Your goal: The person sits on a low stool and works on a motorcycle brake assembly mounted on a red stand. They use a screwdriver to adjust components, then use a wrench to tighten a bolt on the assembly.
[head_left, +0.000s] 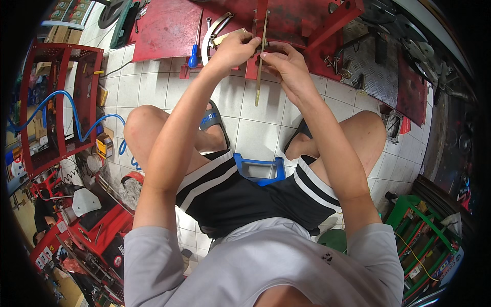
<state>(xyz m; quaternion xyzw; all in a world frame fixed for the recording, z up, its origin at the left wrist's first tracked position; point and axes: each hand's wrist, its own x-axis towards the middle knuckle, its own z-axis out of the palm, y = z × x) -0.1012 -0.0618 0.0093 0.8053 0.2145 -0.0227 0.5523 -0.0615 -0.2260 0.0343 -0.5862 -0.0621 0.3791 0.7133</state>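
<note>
Between my hands stands a long, thin, yellowish-brown strip point(258, 84), seen nearly edge-on; I cannot make out exactly what it is. It runs along a red metal bracket on the bench, and its near end hangs over the floor. My right hand point(290, 66) pinches around it from the right, thumb in front, other fingers partly behind. On the other side my left hand point(236, 50) is closed, fingertips at the bracket; what they hold is hidden. Beside my left hand lie a white curved piece point(207, 42), a wrench point(223, 24) and a blue-handled screwdriver point(194, 55).
The red bench point(163, 28) spans the far side, with a slanted red post point(335, 25) at right. A blue stool or box point(260, 171) is between my legs. A red shelf point(64, 102) with a blue hose point(76, 115) stands left, a green rack point(424, 240) lower right.
</note>
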